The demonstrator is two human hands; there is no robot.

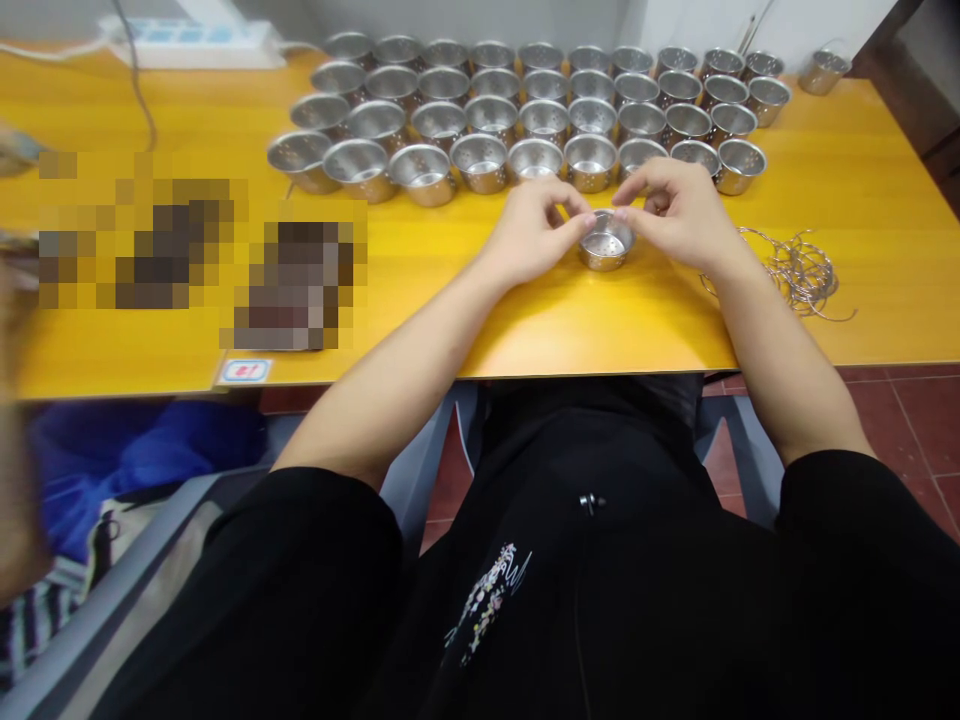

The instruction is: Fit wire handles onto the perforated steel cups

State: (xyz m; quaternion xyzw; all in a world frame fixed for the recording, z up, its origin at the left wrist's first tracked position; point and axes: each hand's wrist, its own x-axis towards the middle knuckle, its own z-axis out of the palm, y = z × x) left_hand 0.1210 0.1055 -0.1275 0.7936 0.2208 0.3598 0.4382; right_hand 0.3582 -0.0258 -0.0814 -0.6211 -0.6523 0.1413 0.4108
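Arm (16, 480), blurred and probably another person's, crosses the far left edge, well left of the fingers. Mosaic patches (296, 290) hide whatever lies on the yellow table (862, 200) left of the hands, so those objects cannot be made out. Power strip (191, 45) sits at the table's far edge, beyond and left of the fingers.

Left hand (529, 235) comes in from the near side with its fingers curled, and the left fingertips (586, 218) pinch the rim of a small perforated steel cup (606, 241). The cup sits between the two hands, just in front of the rows of steel cups (480, 162), and appears to rest on the table. Right hand (675, 210) mirrors the left, its fingers closed, with the right fingertips (621, 212) on the opposite side of the rim.

The work in hand is this single cup, gripped from both sides and turned up to view. A loose tangle of thin wire (799, 275) lies just right of the right hand, apart from the fingers.
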